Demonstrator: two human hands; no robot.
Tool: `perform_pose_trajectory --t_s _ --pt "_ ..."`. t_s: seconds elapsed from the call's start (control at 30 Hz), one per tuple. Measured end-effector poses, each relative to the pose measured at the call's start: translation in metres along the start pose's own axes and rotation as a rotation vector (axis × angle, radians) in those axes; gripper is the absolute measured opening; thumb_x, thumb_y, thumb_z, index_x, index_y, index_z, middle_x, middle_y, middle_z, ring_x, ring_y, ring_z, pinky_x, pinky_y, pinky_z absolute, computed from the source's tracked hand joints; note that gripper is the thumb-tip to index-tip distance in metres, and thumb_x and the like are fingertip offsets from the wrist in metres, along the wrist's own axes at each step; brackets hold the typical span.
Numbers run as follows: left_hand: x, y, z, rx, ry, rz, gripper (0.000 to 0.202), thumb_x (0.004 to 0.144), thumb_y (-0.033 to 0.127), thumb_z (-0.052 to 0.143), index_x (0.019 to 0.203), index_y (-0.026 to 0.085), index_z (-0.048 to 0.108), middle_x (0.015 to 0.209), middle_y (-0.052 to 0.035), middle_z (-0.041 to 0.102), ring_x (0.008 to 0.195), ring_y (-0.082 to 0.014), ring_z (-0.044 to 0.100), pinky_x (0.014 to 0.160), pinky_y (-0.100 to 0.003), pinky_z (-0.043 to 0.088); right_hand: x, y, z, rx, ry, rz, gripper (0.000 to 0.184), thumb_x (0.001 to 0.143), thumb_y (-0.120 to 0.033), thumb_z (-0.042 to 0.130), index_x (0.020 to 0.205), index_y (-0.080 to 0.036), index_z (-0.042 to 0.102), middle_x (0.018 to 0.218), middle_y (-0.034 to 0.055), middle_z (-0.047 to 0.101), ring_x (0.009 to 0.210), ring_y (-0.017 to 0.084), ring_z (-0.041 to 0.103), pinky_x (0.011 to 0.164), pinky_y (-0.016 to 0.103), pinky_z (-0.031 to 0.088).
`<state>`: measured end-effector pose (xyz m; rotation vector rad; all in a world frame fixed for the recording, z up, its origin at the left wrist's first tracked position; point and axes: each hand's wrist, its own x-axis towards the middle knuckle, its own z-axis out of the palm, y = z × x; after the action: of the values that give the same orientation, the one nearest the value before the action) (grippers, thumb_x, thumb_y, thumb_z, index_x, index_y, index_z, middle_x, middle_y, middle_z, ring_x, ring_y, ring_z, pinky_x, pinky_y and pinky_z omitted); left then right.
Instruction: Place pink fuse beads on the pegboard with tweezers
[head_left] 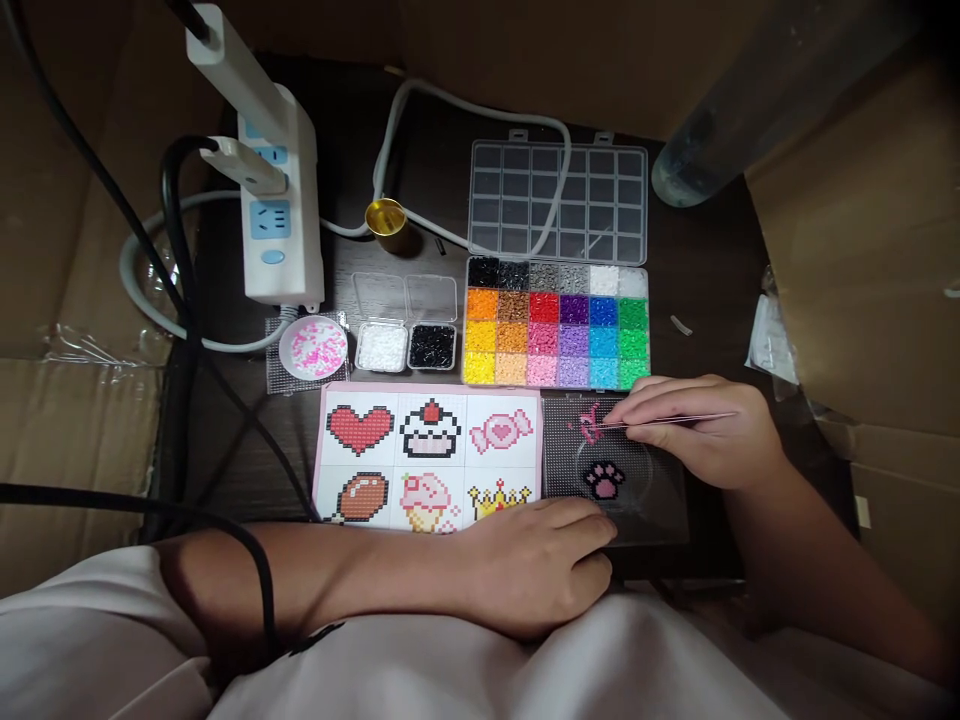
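My right hand (705, 430) pinches thin metal tweezers (675, 420), their tip at a cluster of pink beads (590, 424) on the clear pegboard (660, 500). A finished pink and black paw print (604, 480) sits lower on the same board. My left hand (544, 565) lies curled on the table at the pegboard's near left corner, over the bottom edge of the pattern sheet (429, 457); nothing shows in it.
An open box of sorted coloured beads (556, 322) stands behind the pegboard. Left of it are small tubs of white beads (382, 347) and black beads (431, 346), and a dish of pink beads (313, 348). A power strip (274, 210) with cables lies at the back left. Cardboard walls surround the table.
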<state>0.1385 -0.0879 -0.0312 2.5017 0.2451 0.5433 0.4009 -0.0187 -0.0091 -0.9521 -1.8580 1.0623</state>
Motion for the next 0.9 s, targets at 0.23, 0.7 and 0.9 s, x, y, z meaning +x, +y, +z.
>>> perform_pose_trajectory --t_s 0.23,0.7,0.9 --pt "-0.0012 0.0010 0.0003 0.010 -0.015 -0.007 0.021 0.111 0.018 0.070 0.091 0.014 0.074 0.110 -0.0131 0.076 0.104 -0.0235 0.071 0.080 -0.030 0.064 -0.0023 0.0020 -0.0005 -0.005 0.034 0.043 0.017 0.091 -0.013 0.091 0.094 -0.030 0.093 0.089 0.0048 0.091 0.078 0.027 0.090 0.078 0.038 0.076" --pt "-0.0010 0.0010 0.0000 0.025 0.041 -0.012 0.023 0.111 0.017 0.068 0.089 0.014 0.075 0.114 -0.0126 0.079 0.105 -0.0236 0.072 0.085 -0.031 0.066 0.0004 0.0018 0.0002 -0.051 0.026 0.006 0.021 0.092 -0.009 0.089 0.095 -0.030 0.093 0.091 0.0034 0.092 0.079 0.025 0.090 0.077 0.037 0.076" --pt "-0.0020 0.0008 0.0012 0.028 0.040 -0.010 0.023 0.111 0.016 0.067 0.089 0.015 0.075 0.113 -0.0129 0.079 0.104 -0.0239 0.072 0.084 -0.032 0.066 -0.0001 0.0030 0.0010 -0.035 0.030 0.008 0.022 0.093 -0.009 0.088 0.096 -0.030 0.094 0.092 0.0031 0.092 0.081 0.024 0.090 0.079 0.036 0.075"
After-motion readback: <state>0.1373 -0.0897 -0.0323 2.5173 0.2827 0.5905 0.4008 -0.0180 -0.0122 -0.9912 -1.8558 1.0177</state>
